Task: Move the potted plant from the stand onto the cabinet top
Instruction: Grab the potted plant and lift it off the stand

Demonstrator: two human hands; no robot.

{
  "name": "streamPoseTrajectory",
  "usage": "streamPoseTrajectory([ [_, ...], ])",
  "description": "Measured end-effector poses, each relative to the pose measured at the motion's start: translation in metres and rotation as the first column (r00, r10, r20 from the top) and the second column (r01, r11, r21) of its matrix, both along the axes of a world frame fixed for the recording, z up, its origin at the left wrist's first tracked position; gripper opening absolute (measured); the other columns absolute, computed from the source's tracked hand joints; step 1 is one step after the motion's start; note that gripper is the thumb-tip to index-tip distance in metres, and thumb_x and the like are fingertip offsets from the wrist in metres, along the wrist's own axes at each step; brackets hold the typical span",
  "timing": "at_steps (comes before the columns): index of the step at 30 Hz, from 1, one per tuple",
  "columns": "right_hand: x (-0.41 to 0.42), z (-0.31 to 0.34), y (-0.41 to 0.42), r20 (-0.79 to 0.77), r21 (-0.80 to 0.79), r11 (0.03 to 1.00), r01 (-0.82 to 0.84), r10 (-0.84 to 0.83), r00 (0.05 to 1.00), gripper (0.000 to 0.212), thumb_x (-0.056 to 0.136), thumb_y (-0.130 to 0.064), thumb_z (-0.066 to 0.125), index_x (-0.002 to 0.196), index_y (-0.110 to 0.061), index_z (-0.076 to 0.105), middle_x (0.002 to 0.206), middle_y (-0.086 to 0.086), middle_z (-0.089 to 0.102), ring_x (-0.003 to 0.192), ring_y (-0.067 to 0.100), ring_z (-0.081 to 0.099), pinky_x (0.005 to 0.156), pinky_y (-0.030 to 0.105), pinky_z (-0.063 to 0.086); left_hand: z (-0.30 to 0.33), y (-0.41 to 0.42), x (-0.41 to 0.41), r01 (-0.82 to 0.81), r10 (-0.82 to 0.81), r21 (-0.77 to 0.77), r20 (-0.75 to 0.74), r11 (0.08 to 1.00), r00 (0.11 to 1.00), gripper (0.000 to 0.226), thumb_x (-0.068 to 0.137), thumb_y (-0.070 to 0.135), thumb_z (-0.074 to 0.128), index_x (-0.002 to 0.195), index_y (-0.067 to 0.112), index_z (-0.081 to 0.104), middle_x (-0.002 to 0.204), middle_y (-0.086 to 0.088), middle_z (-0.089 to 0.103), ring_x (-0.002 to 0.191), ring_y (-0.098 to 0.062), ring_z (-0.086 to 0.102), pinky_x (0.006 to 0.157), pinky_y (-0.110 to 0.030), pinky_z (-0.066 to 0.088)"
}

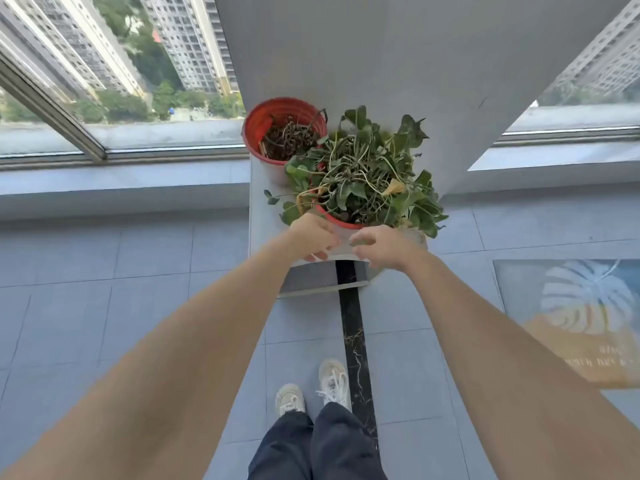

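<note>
The potted plant (367, 174), a tangle of green leaves and pale stems in a red pot (336, 219), stands on a narrow white top (266, 202) against a grey pillar. Both my arms reach forward to its near side. My left hand (313, 237) is at the pot's near-left rim, fingers loosely curled, touching or almost touching it. My right hand (384, 245) hovers just right of it over the white top's front edge, fingers curled with nothing in them. The pot's lower body is hidden by its rim and leaves.
A second red pot (277, 116) holding dry soil and roots sits behind-left on the same top, touching the leaves. Grey pillar (346, 46) behind, windows (104, 64) and a low sill (121, 188) to the left. A leaf-print mat (581, 313) lies on the tiled floor at right.
</note>
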State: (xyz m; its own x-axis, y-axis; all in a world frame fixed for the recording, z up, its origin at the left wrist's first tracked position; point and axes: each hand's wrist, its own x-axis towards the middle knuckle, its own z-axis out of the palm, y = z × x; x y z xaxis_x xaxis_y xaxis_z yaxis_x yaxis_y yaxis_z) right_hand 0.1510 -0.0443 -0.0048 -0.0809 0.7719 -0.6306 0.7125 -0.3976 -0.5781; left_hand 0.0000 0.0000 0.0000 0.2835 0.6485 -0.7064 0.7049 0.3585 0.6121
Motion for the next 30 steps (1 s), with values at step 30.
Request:
streamPoseTrajectory([
  [30, -0.021, -0.055, 0.04, -0.436, -0.323, 0.217, 0.921, -0.898, 0.058, 0.004, 0.085, 0.0, 0.045, 0.084, -0.004, 0.045, 0.088, 0.018, 0.054, 0.068, 0.024, 0.058, 0.071, 0.037, 0.053, -0.064, 0.025, 0.027, -0.615, 0.655, -0.228, 0.31, 0.755, 0.689, 0.011, 0.081, 0.015, 0.062, 0.072, 0.014, 0.055, 0.074, -0.004, 0.057, 0.076, -0.021, 0.061, 0.063, -0.035, 0.059],
])
